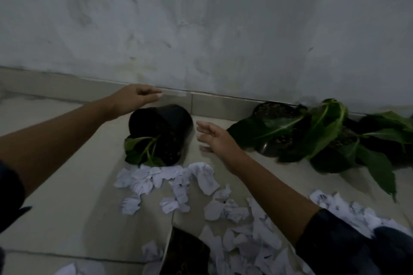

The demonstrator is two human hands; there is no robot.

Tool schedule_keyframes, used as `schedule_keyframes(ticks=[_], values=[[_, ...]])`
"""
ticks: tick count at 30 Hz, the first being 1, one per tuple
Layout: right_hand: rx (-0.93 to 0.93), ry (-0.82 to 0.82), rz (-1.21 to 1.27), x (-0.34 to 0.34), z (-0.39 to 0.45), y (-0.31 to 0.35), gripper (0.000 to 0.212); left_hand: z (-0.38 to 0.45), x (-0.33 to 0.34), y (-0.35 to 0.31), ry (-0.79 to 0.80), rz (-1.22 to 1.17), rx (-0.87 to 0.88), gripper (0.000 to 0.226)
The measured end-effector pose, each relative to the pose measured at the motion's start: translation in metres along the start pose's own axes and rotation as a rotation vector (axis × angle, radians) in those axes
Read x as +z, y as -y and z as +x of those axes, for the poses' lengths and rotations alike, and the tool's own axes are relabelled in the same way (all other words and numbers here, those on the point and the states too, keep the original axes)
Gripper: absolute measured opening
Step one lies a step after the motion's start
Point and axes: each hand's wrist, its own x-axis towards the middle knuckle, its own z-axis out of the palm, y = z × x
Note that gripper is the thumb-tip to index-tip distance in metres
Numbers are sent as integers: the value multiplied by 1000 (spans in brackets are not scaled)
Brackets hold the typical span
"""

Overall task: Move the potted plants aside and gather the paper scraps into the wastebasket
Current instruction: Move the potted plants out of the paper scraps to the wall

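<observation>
Black potted plant (159,135), 12 o'clock of paper scraps (178,185): left hand (131,100), right hand (218,138) flank it, fingers wide, empty, likely poised to shift it.

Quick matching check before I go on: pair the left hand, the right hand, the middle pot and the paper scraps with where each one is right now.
1 left hand
2 right hand
3 middle pot
4 paper scraps

a strewn on the floor in front of the pot
b open, above the pot's far side
c between both hands
d open, just right of the pot

Pairs: 1-b, 2-d, 3-c, 4-a
</observation>
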Motion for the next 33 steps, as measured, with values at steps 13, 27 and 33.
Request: schedule_keyframes(ticks=[13,27,33], values=[[-102,23,40,49,11,-12,61,-22,7,52,136,-72,-237,66],[144,-233,325,-43,10,20,48,34,47,-27,36,-251,-108,58],[311,-340,446,-49,8,18,54,52,76,-45,34,-259,-103,59]])
